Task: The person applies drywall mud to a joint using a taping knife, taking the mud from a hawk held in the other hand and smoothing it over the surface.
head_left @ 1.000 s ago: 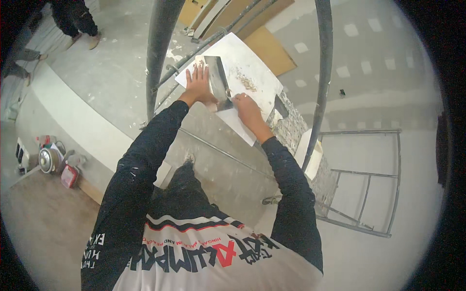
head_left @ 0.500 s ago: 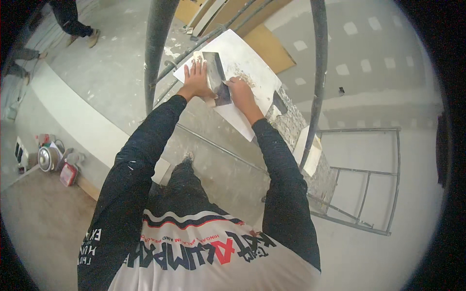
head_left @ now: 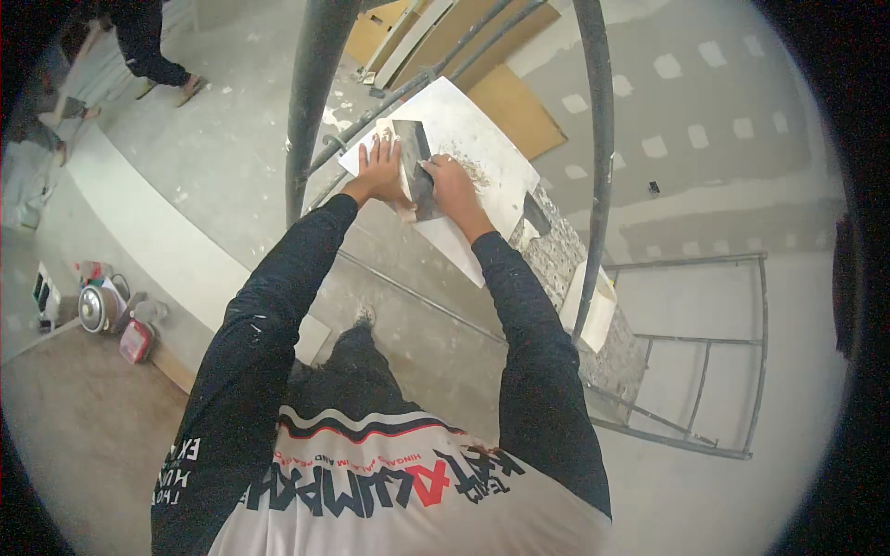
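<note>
A white board with scattered brown crumbs lies on a speckled plank by the scaffold rails. On it is a dark rectangular metal blade beside a pale strip, perhaps part of the same tool. My left hand lies over the pale strip, fingers stretched and spread. My right hand is closed at the blade's right edge, thumb and forefinger pinched on something too small to make out.
Steel scaffold posts frame the board; a ladder-like frame lies right. Brown sheets stand behind. Upper left, a person's dark-clad legs and another person's limbs show. Left are a steel pot and red container.
My right hand has moved up along the blade's edge toward its far end. My left hand stays on the pale strip. The dark-clad legs at upper left have shifted a little.
</note>
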The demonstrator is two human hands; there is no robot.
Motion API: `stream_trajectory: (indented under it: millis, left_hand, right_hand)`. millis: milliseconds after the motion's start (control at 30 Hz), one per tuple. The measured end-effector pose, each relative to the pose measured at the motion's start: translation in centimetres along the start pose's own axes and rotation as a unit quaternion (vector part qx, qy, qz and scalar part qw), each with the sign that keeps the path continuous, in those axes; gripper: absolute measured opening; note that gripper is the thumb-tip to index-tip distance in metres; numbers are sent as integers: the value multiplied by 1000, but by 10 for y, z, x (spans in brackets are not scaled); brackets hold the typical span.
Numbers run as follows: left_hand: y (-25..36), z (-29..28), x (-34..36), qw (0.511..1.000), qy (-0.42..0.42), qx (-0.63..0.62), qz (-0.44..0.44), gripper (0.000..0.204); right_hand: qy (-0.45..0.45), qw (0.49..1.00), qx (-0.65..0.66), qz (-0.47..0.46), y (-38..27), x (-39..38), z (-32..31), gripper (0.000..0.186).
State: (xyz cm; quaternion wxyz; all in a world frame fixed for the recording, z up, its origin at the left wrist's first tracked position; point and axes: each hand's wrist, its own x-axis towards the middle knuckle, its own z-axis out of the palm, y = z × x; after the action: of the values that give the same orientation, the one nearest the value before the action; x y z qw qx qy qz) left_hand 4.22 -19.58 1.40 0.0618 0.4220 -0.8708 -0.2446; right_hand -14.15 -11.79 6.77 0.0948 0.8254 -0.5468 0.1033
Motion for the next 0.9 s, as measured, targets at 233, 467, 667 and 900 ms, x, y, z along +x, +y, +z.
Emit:
stream_trajectory:
  millis: [233, 467, 667, 900]
  left_hand:
    - [-12, 6, -6, 999, -38, 13, -4, 169]
    - [-14, 4, -2, 1000, -15, -5, 9, 167]
    - [-9, 1, -2, 999, -23, 30, 16, 167]
    - [-17, 4, -4, 999, -23, 21, 8, 166]
  right_hand:
    - [-65, 995, 39, 63, -57, -62, -12, 33]
    - [17, 999, -24, 12, -36, 21, 22, 12]
    - [5, 998, -44, 39, -21, 43, 27, 12]
    - [-113, 992, -7, 52, -65, -91, -20, 24]
